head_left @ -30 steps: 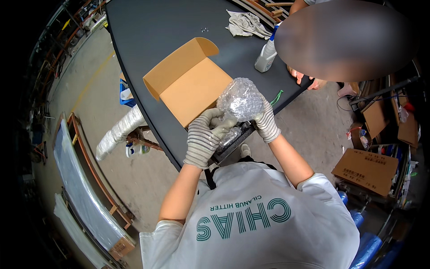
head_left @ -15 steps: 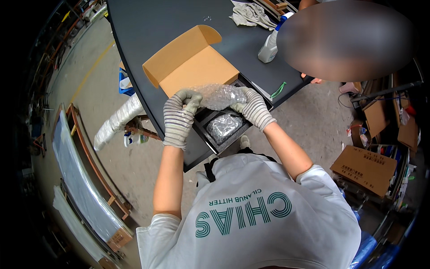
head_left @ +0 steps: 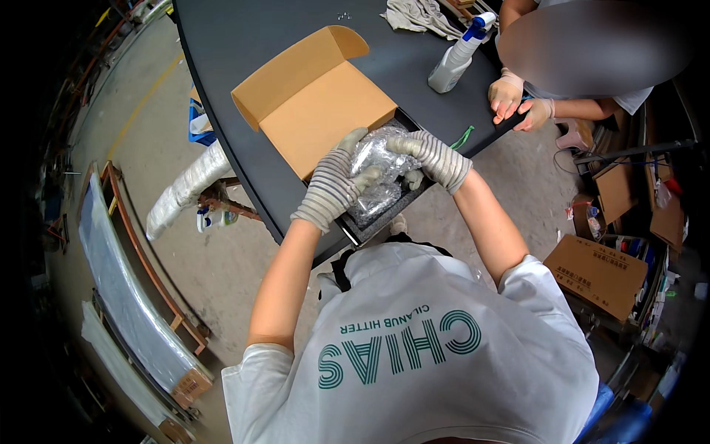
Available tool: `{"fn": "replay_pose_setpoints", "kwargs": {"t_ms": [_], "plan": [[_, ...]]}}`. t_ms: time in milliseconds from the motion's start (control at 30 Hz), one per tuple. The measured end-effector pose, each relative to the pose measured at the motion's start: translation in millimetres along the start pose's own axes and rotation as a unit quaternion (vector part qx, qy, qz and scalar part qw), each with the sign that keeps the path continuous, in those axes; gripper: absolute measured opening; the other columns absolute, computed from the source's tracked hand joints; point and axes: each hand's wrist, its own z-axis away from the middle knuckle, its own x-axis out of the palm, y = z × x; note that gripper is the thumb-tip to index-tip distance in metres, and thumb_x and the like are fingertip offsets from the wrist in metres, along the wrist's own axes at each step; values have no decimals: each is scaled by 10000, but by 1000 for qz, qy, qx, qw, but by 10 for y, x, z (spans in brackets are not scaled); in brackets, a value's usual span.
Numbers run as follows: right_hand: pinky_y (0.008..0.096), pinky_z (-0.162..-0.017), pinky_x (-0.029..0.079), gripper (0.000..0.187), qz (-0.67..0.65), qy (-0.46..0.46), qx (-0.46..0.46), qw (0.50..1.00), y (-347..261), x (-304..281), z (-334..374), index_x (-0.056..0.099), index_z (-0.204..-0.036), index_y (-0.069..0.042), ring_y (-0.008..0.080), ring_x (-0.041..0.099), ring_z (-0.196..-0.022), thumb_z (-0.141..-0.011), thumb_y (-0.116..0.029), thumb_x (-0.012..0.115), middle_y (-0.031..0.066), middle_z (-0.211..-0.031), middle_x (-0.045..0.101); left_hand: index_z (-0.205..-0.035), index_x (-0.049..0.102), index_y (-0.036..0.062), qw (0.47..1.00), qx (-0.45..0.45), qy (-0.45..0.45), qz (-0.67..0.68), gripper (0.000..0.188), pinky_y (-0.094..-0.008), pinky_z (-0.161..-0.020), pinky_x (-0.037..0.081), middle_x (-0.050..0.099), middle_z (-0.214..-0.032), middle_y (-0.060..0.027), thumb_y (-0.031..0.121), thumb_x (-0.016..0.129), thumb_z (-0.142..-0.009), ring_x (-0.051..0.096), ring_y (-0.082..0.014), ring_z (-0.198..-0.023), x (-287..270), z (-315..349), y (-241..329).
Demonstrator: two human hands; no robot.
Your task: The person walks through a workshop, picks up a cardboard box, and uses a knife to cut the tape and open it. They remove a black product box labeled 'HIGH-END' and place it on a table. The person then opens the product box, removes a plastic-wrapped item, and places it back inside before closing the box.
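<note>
Spray bottle [head_left: 452,70] standing upright at one o'clock, and there's a rumpled cloth [head_left: 416,16] near it, closer to twelve! Swing to two: a pinkish stool [head_left: 575,136]. Carton [head_left: 594,277] at three, blue bin [head_left: 203,138] at ten, film-wrapped panel [head_left: 133,266] at nine.

Glossy bubble wrap [head_left: 379,152], matt cardboard box [head_left: 329,115], rough foam [head_left: 386,213]
The bubble wrap is clear, crinkled plastic full of bright glints, while the box's raised inner faces are smooth, dull cardboard and the dark foam looks grainy. The person's hands [head_left: 333,186] wear knitted cloth gloves [head_left: 438,160], ribbed and matt. The desk [head_left: 244,55] has a smooth, dark, low-sheen surface; on it stand a bottle [head_left: 450,70] of smooth plastic and a creased rag [head_left: 418,16] of soft cloth. The shirt [head_left: 429,288] is matt, wrinkled cloth, the floor [head_left: 148,159] dull and concrete-like, the carton [head_left: 595,272] matt cardboard, and the long panel [head_left: 133,274] sheathed in shiny plastic film.
</note>
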Motion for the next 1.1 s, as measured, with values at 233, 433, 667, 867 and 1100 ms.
{"fn": "replay_pose_setpoints", "kwargs": {"t_ms": [233,433,667,867,1100], "plan": [[255,-403,457,677,65,63,65,994,-106,-99,-25,561,-608,-27,170,524,-363,-914,-614,420,71,-468,529,-1247,502,-13,967,-236,6,98,555,-361,-822,480,628,-1000,-150,305,700,-838,587,-220,-938,173,-170,-116],[255,-449,481,548,68,72,15,995,4,-168,52,575,-779,-21,156,568,-441,-957,-516,420,71,-605,607,-1196,521,-9,994,-43,52,-92,450,-331,-776,480,629,-953,-130,284,650,-879,569,-198,-843,307,-177,-582],[218,-504,454,380,-22,204,-82,975,59,-556,417,612,-1046,-2,57,515,-535,-956,-354,500,11,-712,595,-1153,540,49,963,95,108,-226,392,-396,-812,474,567,-1009,-187,32,619,-770,577,-330,-898,398,-258,-166],[220,-551,446,310,-15,212,-75,974,294,-597,600,619,-1029,-4,56,509,-577,-944,-292,538,6,-732,595,-1018,585,49,932,103,-13,-346,277,-428,-745,495,572,-960,-176,92,648,-752,585,-352,-862,211,-382,-129],[247,-633,476,248,38,266,-83,959,642,-577,645,635,-1035,-16,88,541,-661,-915,-227,583,12,-757,602,-827,643,43,856,43,-146,-493,202,-446,-701,506,587,-855,-184,242,605,-818,608,-349,-783,6,-168,-108]]}}
